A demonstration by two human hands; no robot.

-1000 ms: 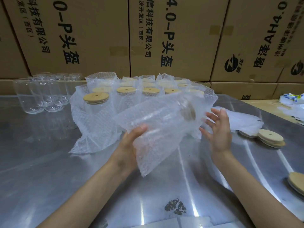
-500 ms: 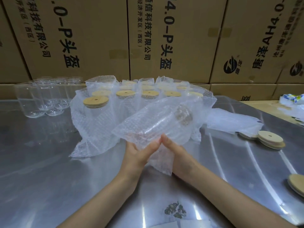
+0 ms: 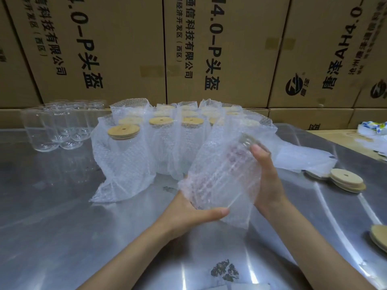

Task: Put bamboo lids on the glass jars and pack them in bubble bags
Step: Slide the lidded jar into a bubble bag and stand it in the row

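Midway: cradling clear lidded glass jar in translucent bubble bag (image 3: 222, 176) above steel table (image 3: 62, 216), left hand (image 3: 188, 212) gripping base, right hand (image 3: 266, 176) clasping side. Bagged lidded jars (image 3: 159, 141) standing behind; bare empty glass jars (image 3: 56, 126) and loose round bamboo lids (image 3: 346, 180) waiting.

The jar (image 3: 226, 174) blurs inside its bubble bag (image 3: 236, 214), its lid perhaps on; right-edge lids (image 3: 380, 237) are cut off.

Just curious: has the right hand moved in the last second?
Yes. The right hand left open air near the loose lids and now grips the bagged jar.
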